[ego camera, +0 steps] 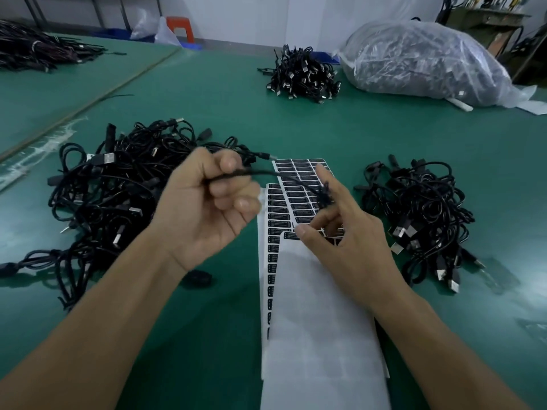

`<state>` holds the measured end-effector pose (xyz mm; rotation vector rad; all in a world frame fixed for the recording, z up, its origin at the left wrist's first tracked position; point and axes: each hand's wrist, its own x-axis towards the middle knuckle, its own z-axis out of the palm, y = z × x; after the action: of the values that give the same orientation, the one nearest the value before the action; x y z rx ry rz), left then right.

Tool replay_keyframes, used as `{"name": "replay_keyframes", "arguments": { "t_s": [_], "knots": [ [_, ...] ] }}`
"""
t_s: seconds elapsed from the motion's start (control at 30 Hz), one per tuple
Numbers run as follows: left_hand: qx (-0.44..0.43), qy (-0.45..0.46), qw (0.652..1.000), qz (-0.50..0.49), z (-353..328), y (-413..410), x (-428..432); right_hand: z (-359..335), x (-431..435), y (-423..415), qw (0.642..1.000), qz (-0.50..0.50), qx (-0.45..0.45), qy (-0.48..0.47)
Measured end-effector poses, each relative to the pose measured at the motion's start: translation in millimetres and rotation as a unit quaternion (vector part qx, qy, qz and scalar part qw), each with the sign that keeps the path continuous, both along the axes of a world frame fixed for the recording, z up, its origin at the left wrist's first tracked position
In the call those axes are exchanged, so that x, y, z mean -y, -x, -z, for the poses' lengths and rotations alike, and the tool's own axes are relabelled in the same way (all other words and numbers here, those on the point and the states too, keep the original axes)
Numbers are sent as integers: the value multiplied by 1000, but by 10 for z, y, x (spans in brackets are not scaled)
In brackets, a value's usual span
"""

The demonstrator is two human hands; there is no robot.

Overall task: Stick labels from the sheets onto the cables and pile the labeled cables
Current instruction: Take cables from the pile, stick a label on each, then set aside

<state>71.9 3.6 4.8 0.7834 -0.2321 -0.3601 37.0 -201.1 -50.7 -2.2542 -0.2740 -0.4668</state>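
My left hand (207, 208) grips a black cable (266, 173) in a fist above the green table (325, 122). The cable runs blurred to the right, and its end crosses my right hand's raised index finger. My right hand (355, 241) hovers over the label sheets (296, 184), its thumb and curled fingers pinching at a black label (291, 235) on the top sheet. A large tangle of black cables (118, 187) lies to the left. A smaller pile of cables (420, 217) lies to the right of the sheets.
A mostly peeled white sheet (319, 321) lies nearest me, over the others. Another cable pile (302, 75) and a plastic bag of cables (420, 60) sit at the back right. More cables (35, 48) lie far left, and an orange stool (179, 26) stands behind the table.
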Motion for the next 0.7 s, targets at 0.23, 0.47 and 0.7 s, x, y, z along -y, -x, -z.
{"name": "replay_keyframes", "arguments": {
  "t_s": [0.23,0.47,0.7],
  "knots": [
    [-57,80,995,16,99,-51,-65,0,74,7,995,69,71,11],
    [-69,-29,975,-211,138,-188,-68,-76,61,37,992,78,92,-47],
    [-56,-96,956,-272,230,-199,-11,-113,34,62,986,43,123,-100]
  ]
}}
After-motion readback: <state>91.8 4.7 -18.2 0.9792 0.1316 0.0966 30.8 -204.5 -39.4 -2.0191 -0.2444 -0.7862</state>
